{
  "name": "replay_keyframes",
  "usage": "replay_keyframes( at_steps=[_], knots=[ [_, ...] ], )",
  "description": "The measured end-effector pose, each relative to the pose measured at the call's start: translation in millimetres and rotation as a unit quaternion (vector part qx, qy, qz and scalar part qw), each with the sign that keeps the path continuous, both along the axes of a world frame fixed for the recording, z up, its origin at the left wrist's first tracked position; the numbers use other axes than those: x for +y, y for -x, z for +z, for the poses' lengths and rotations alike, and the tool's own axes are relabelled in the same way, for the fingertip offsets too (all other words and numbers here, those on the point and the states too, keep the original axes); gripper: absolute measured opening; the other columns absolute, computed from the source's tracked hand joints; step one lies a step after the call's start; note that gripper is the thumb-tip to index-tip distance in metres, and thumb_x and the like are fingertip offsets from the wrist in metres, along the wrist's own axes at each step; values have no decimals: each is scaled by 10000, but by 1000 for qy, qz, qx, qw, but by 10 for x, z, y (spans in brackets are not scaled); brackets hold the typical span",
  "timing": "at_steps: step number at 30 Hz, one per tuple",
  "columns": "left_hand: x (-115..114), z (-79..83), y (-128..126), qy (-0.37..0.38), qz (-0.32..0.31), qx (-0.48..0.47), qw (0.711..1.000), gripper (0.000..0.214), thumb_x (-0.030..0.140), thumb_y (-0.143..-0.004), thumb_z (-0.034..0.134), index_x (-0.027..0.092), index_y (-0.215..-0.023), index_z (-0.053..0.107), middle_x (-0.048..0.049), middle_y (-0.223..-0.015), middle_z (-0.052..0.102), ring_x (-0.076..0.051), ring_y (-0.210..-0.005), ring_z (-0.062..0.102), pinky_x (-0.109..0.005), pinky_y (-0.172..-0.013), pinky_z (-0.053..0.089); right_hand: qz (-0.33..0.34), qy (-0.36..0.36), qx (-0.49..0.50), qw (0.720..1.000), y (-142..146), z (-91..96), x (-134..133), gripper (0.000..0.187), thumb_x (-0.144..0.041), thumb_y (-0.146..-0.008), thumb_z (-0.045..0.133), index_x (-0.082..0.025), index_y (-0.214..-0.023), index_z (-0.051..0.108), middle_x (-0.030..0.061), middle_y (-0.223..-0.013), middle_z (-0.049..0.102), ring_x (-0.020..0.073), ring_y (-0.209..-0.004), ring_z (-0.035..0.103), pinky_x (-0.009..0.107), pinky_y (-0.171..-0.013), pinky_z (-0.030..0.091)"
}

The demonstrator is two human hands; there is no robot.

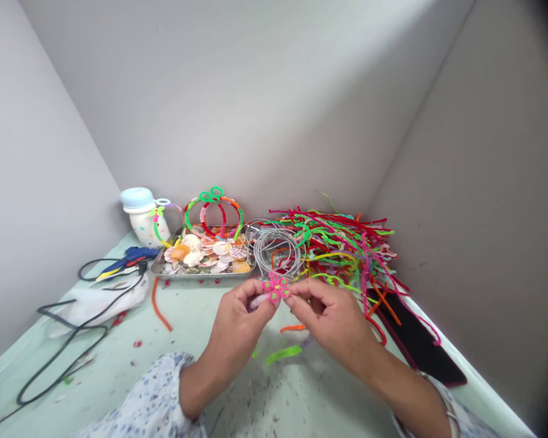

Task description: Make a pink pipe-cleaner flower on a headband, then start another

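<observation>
A pink pipe-cleaner flower [275, 286] with green dots and a yellowish middle is held up between both hands, above the table. My left hand [241, 313] is closed, thumb and fingers pinching the flower's left side, with a bit of pale fuzzy stem beside the thumb. My right hand [331, 313] pinches its right edge between thumb and fingertips. Below them hangs or lies a bright green fuzzy strip [284, 354] running into purple; whether it joins the flower is hidden by my hands.
Behind stands a metal tray [205, 275] of seashells with pipe-cleaner hoops [241, 214]. Coiled wire [278, 252] and a heap of coloured pipe cleaners [347, 243] lie right of it, near a black flat object [420, 337]. At left are a white bottle [148, 225], blue-handled tool [134, 255] and black cable [68, 331].
</observation>
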State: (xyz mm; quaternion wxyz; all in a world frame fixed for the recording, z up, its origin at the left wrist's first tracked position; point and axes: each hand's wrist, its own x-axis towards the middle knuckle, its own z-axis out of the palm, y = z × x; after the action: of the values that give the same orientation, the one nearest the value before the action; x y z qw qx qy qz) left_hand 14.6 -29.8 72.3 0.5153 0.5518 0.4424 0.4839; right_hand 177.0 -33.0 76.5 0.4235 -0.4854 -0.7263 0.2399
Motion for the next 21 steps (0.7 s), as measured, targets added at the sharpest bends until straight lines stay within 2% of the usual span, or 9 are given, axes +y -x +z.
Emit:
replay_keyframes(
  at_steps=[3, 7, 11, 13, 15, 17, 19, 21],
  knots=[
    [23, -31, 8, 31, -20, -38, 999, 107, 249, -771, 623, 147, -797, 635, -9, -715, 608, -111, -617, 491, -211, -556, 363, -5, 18, 19, 1000, 16, -61, 21, 136, -223, -828, 573, -218, -881, 698, -6, -717, 671, 127, -613, 579, 225, -555, 441],
    [68, -32, 3, 104, -59, -89, 989, 135, 256, -767, 629, 142, -708, 587, 56, -550, 439, -58, -467, 297, -196, -448, 227, -14, 75, 35, 996, 0, -83, 78, 139, -271, -830, 570, -204, -861, 687, -28, -602, 577, 114, -536, 502, 213, -484, 386],
    [106, -24, -7, 173, -78, -153, 970, 153, 227, -748, 614, 142, -641, 544, 61, -514, 379, -53, -455, 290, -195, -429, 193, -32, 101, 32, 994, -23, -95, 126, 158, -301, -841, 559, -207, -900, 672, -38, -590, 531, 112, -506, 470, 216, -454, 363],
    [120, -42, -7, 204, -68, -185, 959, 131, 203, -727, 621, 136, -646, 542, 61, -542, 378, -41, -446, 276, -191, -412, 158, -61, 47, 4, 997, -21, -127, 138, 136, -287, -829, 582, -215, -914, 660, -19, -660, 581, 136, -575, 521, 246, -521, 419],
    [128, -66, -4, 219, -55, -209, 952, 113, 177, -712, 628, 127, -657, 544, 60, -584, 380, -28, -445, 269, -184, -405, 142, -76, -63, -30, 995, -12, -175, 144, 94, -233, -819, 600, -216, -899, 647, 10, -769, 628, 171, -717, 570, 303, -663, 467],
    [129, -82, 1, 220, -48, -220, 949, 102, 165, -713, 627, 121, -667, 546, 59, -606, 378, -20, -444, 265, -179, -403, 144, -58, -180, -55, 980, -5, -225, 147, 99, -163, -824, 590, -215, -889, 644, 33, -859, 639, 186, -834, 574, 336, -771, 462],
    [120, -81, 3, 218, -49, -224, 949, 85, 157, -719, 619, 117, -684, 553, 56, -616, 382, -16, -442, 264, -180, -403, 148, -33, -250, -80, 964, -10, -267, 148, 161, -113, -836, 567, -219, -920, 653, 43, -886, 628, 179, -851, 569, 327, -776, 463],
    [107, -67, 1, 216, -52, -227, 948, 65, 149, -727, 607, 113, -702, 559, 48, -632, 401, -14, -441, 268, -183, -404, 153, -25, -280, -103, 954, -27, -292, 148, 221, -80, -833, 564, -224, -971, 661, 50, -901, 616, 173, -845, 564, 315, -755, 467]
  ],
)
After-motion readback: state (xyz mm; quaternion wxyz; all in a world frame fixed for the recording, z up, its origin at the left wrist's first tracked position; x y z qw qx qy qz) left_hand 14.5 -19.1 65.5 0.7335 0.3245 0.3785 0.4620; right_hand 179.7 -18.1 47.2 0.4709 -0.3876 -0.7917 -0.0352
